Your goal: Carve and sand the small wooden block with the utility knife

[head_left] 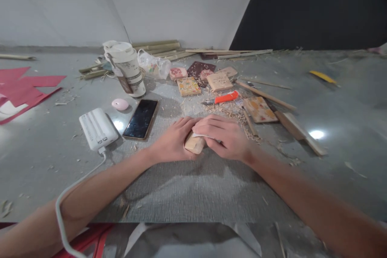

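A small pale wooden block (194, 144) lies on the grey table (187, 189), between my two hands. My left hand (173, 140) is closed around the block's left side. My right hand (225, 134) is folded over its right end, fingers pressed on a thin white sheet (202, 135) that lies on top of the block. Most of the block is hidden under the fingers.
A black phone (141, 118), a white power bank (97, 128) with a cable, a pink oval (120, 104) and a lidded cup (126, 66) lie left. Painted wooden tiles (188, 86), an orange knife (226, 97), wood shavings and sticks (264, 94) lie behind the hands. Red paper (21, 88) is far left.
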`<action>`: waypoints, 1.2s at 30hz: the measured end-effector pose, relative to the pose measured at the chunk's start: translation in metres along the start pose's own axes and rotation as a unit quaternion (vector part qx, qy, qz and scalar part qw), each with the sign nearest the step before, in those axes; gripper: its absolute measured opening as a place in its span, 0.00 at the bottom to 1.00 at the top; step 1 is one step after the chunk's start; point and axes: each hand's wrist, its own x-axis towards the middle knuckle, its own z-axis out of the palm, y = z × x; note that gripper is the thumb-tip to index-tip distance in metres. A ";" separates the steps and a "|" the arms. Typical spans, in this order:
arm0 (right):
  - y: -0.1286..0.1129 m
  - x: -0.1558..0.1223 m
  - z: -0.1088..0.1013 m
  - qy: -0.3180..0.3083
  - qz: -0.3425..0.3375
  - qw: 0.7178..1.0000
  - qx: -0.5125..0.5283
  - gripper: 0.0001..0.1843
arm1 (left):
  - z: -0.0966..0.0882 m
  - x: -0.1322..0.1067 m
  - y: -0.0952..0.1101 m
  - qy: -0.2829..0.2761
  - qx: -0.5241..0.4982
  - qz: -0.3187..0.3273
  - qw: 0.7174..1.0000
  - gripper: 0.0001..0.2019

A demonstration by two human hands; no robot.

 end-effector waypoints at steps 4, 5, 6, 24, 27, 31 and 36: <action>0.001 -0.003 0.001 -0.005 0.007 1.000 0.003 0.13 | 0.001 -0.001 -0.001 -0.001 0.004 -0.004 1.000 0.36; 0.001 -0.003 0.001 -0.005 0.007 1.000 0.002 0.13 | 0.001 -0.001 -0.001 -0.001 0.003 -0.002 1.000 0.37; 0.002 -0.003 0.000 -0.005 0.006 1.000 0.002 0.14 | 0.001 -0.001 -0.001 0.000 0.001 0.001 1.000 0.37; -0.001 -0.002 0.000 0.009 -0.020 0.999 -0.033 0.15 | 0.005 -0.003 -0.010 0.027 0.007 0.014 1.000 0.50; 0.003 -0.001 -0.003 0.011 0.017 0.999 -0.043 0.15 | 0.004 -0.003 -0.010 0.021 0.009 0.013 1.000 0.50; -0.001 -0.001 -0.002 0.011 0.013 0.999 -0.040 0.14 | 0.004 -0.003 -0.008 0.023 0.007 0.008 1.000 0.51; -0.005 0.000 0.000 -0.004 -0.031 0.999 -0.028 0.16 | 0.004 -0.003 -0.007 0.019 0.010 0.005 1.000 0.50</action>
